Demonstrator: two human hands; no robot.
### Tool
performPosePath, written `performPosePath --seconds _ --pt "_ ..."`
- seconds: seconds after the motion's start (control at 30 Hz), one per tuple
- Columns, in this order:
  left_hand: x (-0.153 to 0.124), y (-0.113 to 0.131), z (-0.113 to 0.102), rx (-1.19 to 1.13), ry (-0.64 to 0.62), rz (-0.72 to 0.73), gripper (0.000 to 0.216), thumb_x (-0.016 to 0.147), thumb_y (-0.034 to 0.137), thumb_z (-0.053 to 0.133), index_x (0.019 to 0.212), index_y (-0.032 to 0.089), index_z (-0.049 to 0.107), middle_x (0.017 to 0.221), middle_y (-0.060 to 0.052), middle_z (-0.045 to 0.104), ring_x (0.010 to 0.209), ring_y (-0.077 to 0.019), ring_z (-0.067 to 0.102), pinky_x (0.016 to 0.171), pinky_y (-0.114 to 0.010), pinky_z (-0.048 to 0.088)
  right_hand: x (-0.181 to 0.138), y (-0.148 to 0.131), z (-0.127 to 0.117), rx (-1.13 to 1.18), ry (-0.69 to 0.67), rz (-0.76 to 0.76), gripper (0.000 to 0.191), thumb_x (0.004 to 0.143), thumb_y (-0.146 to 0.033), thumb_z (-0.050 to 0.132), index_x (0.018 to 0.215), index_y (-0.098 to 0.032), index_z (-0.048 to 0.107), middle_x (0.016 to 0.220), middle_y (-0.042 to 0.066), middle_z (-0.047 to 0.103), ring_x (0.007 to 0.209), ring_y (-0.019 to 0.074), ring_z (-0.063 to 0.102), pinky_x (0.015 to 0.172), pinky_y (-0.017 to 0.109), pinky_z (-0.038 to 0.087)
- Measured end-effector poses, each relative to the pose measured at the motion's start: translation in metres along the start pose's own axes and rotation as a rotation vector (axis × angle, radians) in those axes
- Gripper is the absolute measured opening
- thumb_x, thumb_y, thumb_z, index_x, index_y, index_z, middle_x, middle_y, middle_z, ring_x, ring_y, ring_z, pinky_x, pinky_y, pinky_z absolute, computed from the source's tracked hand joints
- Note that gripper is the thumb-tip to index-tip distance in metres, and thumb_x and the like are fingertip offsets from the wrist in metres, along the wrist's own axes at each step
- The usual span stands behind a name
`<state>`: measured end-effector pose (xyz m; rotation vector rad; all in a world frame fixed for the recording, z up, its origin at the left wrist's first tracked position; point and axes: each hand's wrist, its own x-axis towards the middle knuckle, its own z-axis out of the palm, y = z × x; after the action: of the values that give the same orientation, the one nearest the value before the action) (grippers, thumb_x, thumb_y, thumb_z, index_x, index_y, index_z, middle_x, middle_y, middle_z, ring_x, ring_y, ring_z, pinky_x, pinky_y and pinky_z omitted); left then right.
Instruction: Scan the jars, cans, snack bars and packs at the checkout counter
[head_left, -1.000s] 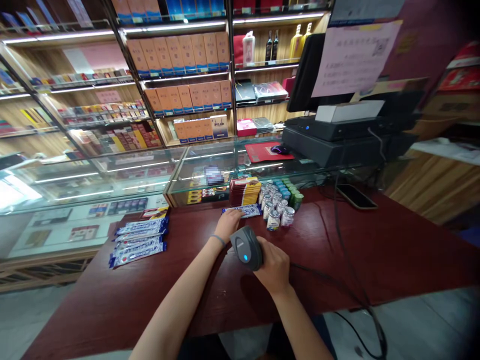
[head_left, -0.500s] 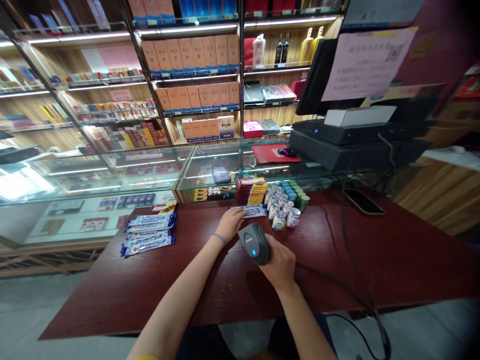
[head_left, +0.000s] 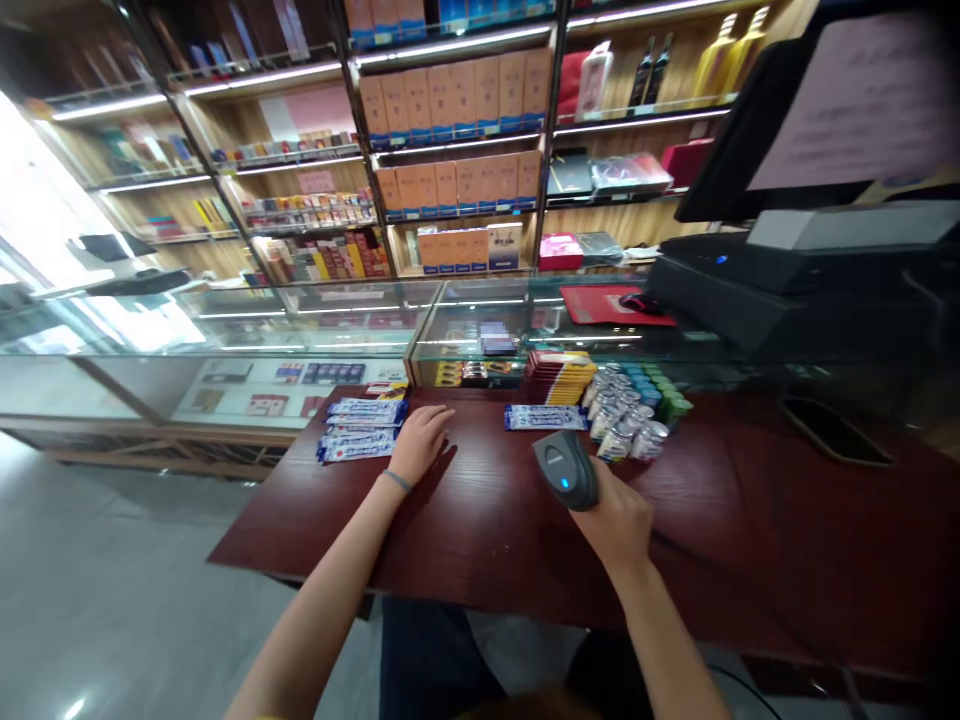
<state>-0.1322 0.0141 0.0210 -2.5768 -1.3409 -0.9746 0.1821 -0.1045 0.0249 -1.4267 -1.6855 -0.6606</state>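
My right hand [head_left: 616, 512] is wrapped round the grip of a dark grey barcode scanner [head_left: 568, 472], whose blue light is on. Beside the left pile of blue-and-white packets [head_left: 365, 428], my left hand [head_left: 421, 442] is low over the table with its fingers stretched out and nothing visible in them. Whether its fingers touch the pile I cannot tell. Another long blue-and-white packet [head_left: 545, 417] lies past the scanner's head. Silver-capped small bottles [head_left: 624, 432] stand in rows to its right. Behind that packet are stacked brown-and-yellow boxes [head_left: 556, 377].
The dark red table [head_left: 480, 540] meets a glass display counter [head_left: 322, 320]. Green-topped containers [head_left: 673, 400] stand behind the bottles. A phone [head_left: 836, 430] lies at the right, below a monitor [head_left: 739, 115]. Shelves of orange boxes [head_left: 457, 100] line the wall.
The view has turned left. My left hand has left the packet near the stacked boxes and moved left to the packet pile. My right hand still holds the scanner.
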Motion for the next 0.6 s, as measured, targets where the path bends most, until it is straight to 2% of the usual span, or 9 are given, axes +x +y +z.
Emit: performPosePath --seconds 0.17,0.27,0.43,0.6 --pt "-0.048 -0.038 -0.046 0.186 -0.038 -0.166 0.037 0.091 0.016 0.054 0.127 0.022 0.061 0.124 -0.011 0.062 0.115 -0.0272 0.056 0.102 -0.045 0.047 -0.004 0.002 0.005 -0.042 -0.037 -0.045 0.021 0.082 -0.02 0.062 0.102 -0.016 0.064 0.073 0.003 0.073 0.06 0.017 0.066 0.06 0.026 0.039" --pt "-0.076 -0.055 -0.065 0.276 -0.05 -0.262 0.034 0.091 0.018 0.056 0.124 0.022 0.062 0.122 -0.011 0.061 0.115 -0.0283 0.055 0.101 -0.045 0.047 -0.007 0.002 0.009 -0.082 -0.048 -0.037 0.021 0.081 -0.023 0.065 0.101 -0.016 0.066 0.068 0.002 0.071 0.057 0.0169 0.064 0.056 0.027 0.034" --pt "-0.106 -0.071 -0.071 0.282 -0.045 -0.367 0.026 0.093 0.025 0.056 0.118 0.022 0.065 0.117 -0.011 0.063 0.11 -0.0264 0.058 0.099 -0.043 0.048 -0.013 0.003 0.015 -0.136 -0.062 -0.017 0.021 0.081 -0.028 0.067 0.099 -0.017 0.068 0.061 0.003 0.067 0.055 0.0187 0.062 0.055 0.029 0.031" --pt "-0.11 -0.077 -0.067 0.253 -0.056 -0.393 0.022 0.093 0.027 0.057 0.11 0.022 0.069 0.11 -0.01 0.066 0.105 -0.0257 0.06 0.096 -0.042 0.049 -0.015 0.004 0.017 -0.141 -0.112 -0.001 0.023 0.083 -0.032 0.065 0.099 -0.017 0.069 0.059 0.005 0.065 0.053 0.02 0.06 0.053 0.03 0.03"
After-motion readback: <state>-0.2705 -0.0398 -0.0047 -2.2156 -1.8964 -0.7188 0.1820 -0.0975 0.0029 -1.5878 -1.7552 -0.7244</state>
